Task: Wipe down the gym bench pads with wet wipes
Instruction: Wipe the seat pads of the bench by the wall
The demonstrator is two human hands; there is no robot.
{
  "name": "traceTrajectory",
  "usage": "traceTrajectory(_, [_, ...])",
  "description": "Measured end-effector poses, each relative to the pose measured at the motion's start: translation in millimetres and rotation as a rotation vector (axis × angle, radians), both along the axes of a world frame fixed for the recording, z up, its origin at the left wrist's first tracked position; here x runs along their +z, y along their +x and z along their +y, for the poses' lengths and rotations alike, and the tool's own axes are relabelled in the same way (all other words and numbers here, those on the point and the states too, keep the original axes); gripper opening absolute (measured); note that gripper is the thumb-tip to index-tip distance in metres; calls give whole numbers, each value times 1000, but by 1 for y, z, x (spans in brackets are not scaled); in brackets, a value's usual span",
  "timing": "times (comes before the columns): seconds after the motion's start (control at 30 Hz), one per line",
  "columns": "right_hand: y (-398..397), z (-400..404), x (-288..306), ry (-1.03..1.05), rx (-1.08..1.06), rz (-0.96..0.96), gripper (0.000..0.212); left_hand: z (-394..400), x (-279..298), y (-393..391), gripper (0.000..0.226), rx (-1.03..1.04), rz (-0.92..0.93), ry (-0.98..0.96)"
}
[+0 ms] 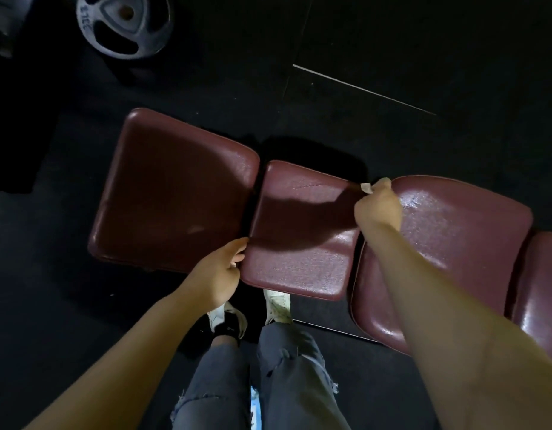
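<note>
Four maroon bench pads in a row — one grey weight plate [124, 25] on the floor. My right hand [378, 207], arm stretched out, pinches one wet wipe [366, 187] at the far gap between the middle pad [302, 243] and the glossy pad [454, 237]. My left hand [217, 274] grips the middle pad's near left edge, fingers curled.

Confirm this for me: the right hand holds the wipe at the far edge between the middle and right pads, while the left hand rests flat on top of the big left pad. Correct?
Not quite. In the head view the left hand is not flat on the left pad; it grips the near left corner of the middle pad, fingers in the gap. The right hand does hold the wipe at the far edge.
</note>
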State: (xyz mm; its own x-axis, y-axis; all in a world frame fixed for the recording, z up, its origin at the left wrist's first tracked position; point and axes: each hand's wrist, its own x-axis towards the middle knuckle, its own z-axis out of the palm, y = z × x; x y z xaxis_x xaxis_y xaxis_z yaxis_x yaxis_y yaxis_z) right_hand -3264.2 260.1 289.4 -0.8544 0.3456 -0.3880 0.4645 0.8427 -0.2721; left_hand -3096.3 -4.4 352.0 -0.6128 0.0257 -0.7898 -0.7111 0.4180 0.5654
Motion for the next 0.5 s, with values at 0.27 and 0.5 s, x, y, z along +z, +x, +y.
traceTrajectory(0.27, [5,-160,34,-455,630,-80,11,18,10,15,64,41,63,-74])
traceTrajectory(0.5, [26,-120,57,-605,365,31,2,-5,44,52,59,133,95,-199])
